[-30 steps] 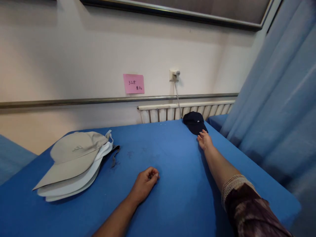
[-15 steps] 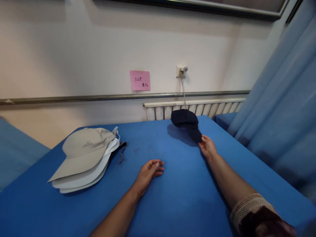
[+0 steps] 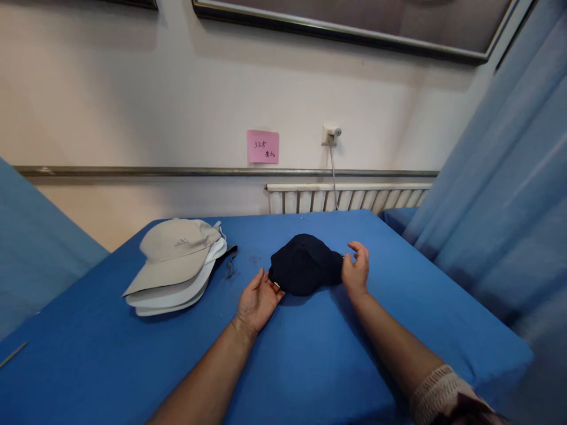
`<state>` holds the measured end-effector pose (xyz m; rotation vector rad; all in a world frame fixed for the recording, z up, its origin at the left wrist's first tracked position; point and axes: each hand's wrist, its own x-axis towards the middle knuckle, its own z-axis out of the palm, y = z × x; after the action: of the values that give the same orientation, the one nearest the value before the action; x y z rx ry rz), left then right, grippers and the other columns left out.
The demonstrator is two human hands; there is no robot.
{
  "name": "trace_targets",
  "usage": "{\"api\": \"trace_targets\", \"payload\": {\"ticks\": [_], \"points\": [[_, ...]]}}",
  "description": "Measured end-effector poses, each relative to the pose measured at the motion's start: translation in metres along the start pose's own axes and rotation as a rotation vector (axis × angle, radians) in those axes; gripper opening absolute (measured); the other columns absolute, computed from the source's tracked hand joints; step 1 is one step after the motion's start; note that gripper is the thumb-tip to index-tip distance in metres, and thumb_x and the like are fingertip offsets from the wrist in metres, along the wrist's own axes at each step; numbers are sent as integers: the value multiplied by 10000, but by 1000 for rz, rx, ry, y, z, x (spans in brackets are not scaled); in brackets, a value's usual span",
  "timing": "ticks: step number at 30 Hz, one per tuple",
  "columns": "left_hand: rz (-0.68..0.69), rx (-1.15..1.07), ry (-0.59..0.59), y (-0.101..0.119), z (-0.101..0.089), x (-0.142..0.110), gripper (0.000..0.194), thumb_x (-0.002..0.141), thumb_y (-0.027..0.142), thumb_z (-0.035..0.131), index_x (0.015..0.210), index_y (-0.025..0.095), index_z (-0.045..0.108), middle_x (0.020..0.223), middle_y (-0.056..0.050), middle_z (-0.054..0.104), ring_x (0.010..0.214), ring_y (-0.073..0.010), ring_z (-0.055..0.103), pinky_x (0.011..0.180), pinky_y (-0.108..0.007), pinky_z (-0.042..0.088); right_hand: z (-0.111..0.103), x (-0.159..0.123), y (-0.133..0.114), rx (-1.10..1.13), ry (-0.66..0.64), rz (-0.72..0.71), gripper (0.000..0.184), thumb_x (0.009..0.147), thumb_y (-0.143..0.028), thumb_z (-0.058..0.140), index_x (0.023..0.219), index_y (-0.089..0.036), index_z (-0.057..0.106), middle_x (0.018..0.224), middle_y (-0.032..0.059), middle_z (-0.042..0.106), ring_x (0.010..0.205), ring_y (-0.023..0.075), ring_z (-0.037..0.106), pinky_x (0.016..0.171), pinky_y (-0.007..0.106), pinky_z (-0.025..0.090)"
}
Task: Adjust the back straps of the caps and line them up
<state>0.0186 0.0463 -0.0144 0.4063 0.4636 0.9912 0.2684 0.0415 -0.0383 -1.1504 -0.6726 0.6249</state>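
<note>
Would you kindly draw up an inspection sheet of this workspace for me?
Surface: blue-covered table with faint dark marks.
Work items: navy baseball cap; left of it, a cap stack topped by a beige cap.
Clutter: thin stick at the left picture edge.
Hands: left hand at the navy cap's crown, right hand at its brim; grip unclear.
Cables: cord hanging from the wall socket.
Surroundings: pink note, metal rail, radiator, picture frame, blue curtain.

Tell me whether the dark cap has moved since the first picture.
Yes. Judged against the socket, the dark cap has moved left and toward the wearer, away from the radiator.
</note>
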Motion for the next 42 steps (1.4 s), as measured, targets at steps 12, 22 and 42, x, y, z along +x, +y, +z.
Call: {"api": "trace_targets", "payload": {"ticks": [12,22,42], "points": [[-4,69,70,1,-4,4,202,911,134,463,931,120,663,826,-91,713,818,-200,690,803,-349,565,56,-64,24,-481,-921,-473,556,775,-181,679,1308,-267,547,1327,91,552,1232,252,511,1058,453,394],[384,622,390,-6,-12,11,292,690,70,739,939,195,653,900,-26,678,765,-148,648,699,-237,513,49,-56,34,-490,-777,-239,593,756,-142,666,1313,-277,513,1139,84,678,1046,292,636,933,466,462],[652,1668,41,-10,-11,7,107,746,127,516,823,199,536,1050,-74,633,986,-225,600,882,-401,488,47,-60,26,-651,-877,-432,561,814,-98,562,1358,-155,436,1212,125,654,1115,230,620,971,375,482]]}}
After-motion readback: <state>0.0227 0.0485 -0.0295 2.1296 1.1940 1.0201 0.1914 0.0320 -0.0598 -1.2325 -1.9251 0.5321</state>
